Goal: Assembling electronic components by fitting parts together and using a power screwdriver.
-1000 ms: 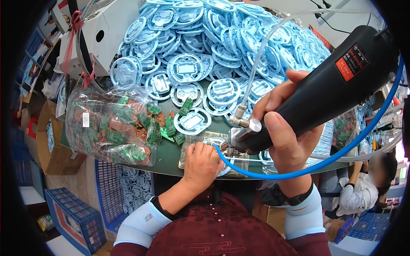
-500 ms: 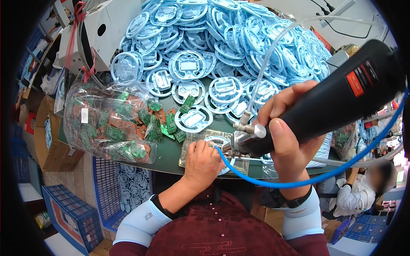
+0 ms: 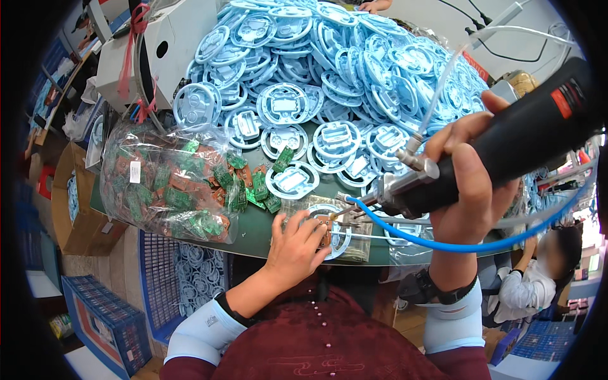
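My right hand (image 3: pixel 472 174) is wrapped round a thick black power screwdriver (image 3: pixel 506 152), a hose-fed tool tilted down to the left. Its metal nose (image 3: pixel 386 196) points at a light-blue round plastic part (image 3: pixel 344 242) lying at the table's front edge. Inside that ring sits a small brown circuit board (image 3: pixel 327 233), partly hidden by fingers. My left hand (image 3: pixel 294 247) rests on the part's left side, its fingers spread, the tips at the board. Under the part is a flat, clear-wrapped pad (image 3: pixel 361 248). The tool's tip appears close to the board; contact is unclear.
A large heap of light-blue round parts (image 3: pixel 373 69) covers the table's back. Left stands a clear bag of green and brown circuit boards (image 3: pixel 168 183), with loose boards (image 3: pixel 259 183) beside it. A blue hose (image 3: pixel 411 244) loops across the right. A co-worker (image 3: pixel 538 272) sits at right.
My right hand and the screwdriver have shifted right, with the nose drawn back from the part. My left fingers have spread from a closed grip, baring the brown board.
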Demonstrator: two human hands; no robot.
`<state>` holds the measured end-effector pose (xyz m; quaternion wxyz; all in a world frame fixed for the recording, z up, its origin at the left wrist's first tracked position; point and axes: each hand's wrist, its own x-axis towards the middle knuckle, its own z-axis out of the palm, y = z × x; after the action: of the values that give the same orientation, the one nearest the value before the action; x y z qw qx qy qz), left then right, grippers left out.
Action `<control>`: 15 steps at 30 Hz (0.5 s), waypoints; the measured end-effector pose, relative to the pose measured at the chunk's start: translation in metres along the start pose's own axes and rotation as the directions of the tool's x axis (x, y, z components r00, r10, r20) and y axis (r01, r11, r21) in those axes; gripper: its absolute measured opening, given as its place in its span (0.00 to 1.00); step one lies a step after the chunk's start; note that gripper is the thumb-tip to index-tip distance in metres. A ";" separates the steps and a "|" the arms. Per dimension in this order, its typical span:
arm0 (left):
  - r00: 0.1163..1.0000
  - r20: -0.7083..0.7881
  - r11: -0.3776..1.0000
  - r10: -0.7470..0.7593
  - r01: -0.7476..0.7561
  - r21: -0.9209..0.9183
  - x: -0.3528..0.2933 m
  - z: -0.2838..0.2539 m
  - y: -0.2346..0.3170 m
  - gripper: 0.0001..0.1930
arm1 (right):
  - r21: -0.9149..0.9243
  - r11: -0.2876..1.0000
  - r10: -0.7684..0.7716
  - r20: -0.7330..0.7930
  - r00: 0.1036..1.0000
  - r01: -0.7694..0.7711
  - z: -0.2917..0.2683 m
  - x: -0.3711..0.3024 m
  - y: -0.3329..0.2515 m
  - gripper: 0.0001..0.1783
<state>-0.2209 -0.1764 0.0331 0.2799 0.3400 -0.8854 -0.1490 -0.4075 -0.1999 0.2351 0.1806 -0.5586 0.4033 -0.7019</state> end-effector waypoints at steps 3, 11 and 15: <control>0.999 0.031 0.999 0.035 -0.034 -0.036 -0.009 0.001 -0.011 0.26 | -0.022 0.998 0.061 0.026 0.998 -0.060 0.002 -0.002 0.016 0.32; 0.994 0.044 0.993 0.103 -0.101 -0.054 -0.019 0.007 -0.025 0.28 | 0.032 0.995 0.088 0.072 0.994 -0.091 0.020 -0.011 0.039 0.30; 0.994 0.038 0.993 0.106 -0.103 -0.055 -0.018 0.006 -0.025 0.27 | 0.029 0.995 0.094 0.060 0.994 -0.096 0.023 -0.012 0.042 0.29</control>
<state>-0.2011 -0.1816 0.0103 0.2782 0.2826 -0.9032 -0.1642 -0.3912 -0.2256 0.1960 0.2343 -0.5561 0.4127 -0.6822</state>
